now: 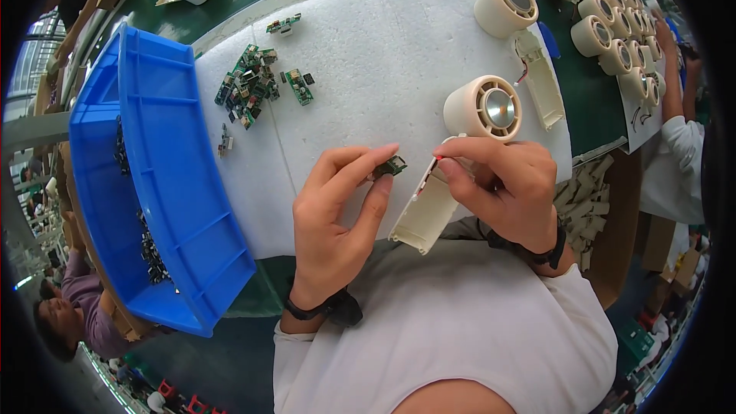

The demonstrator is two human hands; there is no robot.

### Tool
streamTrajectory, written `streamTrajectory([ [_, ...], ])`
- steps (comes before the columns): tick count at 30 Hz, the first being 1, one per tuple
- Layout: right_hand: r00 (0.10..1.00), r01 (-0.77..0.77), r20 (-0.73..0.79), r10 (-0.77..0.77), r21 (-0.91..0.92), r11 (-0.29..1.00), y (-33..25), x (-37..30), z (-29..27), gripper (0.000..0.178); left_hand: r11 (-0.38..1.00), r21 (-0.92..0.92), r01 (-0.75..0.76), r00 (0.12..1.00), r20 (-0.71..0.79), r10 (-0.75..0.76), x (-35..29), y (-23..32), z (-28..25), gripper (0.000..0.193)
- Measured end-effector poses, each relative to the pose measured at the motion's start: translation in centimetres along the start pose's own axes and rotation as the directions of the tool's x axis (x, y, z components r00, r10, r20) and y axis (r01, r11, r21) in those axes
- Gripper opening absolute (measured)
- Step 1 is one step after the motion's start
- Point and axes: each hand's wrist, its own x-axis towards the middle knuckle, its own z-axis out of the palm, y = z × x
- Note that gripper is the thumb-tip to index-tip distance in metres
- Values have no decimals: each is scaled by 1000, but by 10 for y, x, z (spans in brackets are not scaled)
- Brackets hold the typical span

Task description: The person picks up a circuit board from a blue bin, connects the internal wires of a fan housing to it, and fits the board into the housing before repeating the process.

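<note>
My left hand [337, 215] pinches a small green circuit board [389, 168] between thumb and forefinger. To its right, my right hand [506, 184] grips a cream, trough-shaped plastic shell [426, 218], its open side facing up. The fingertips sit at the shell's upper edge, by a small red bit that looks like a wire. Just beyond them lies a round cream fan head [484, 110] with a silver centre; whether it joins the shell is hidden by my fingers. The board and the shell are a short gap apart.
A pile of circuit boards [249, 84] lies on the white foam sheet [368, 54]. At left stands a blue bin [180, 184] with dark parts inside. Another fan head [506, 8] and several more [613, 23] stand at right. A carton [619, 238] holds cream pieces.
</note>
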Motion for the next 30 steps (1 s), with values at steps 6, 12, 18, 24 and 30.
streamTrajectory([
  [6,997,47,-51,-52,-96,994,-1,1,22,15,953,283,-107,990,-62,129,7,0,4,28],
  [12,997,75,-5,-77,-192,979,-2,4,15,16,875,481,-59,981,-135,141,9,10,-14,32],
  [18,999,20,51,-18,-59,998,-3,6,10,14,687,675,-268,931,-3,365,29,11,-12,36],
  [24,993,-58,105,45,122,991,0,-1,-9,12,805,535,-255,962,59,265,24,11,-6,36],
  [30,972,-184,180,148,205,961,1,-5,-15,14,994,96,51,992,111,-62,7,12,5,33],
])
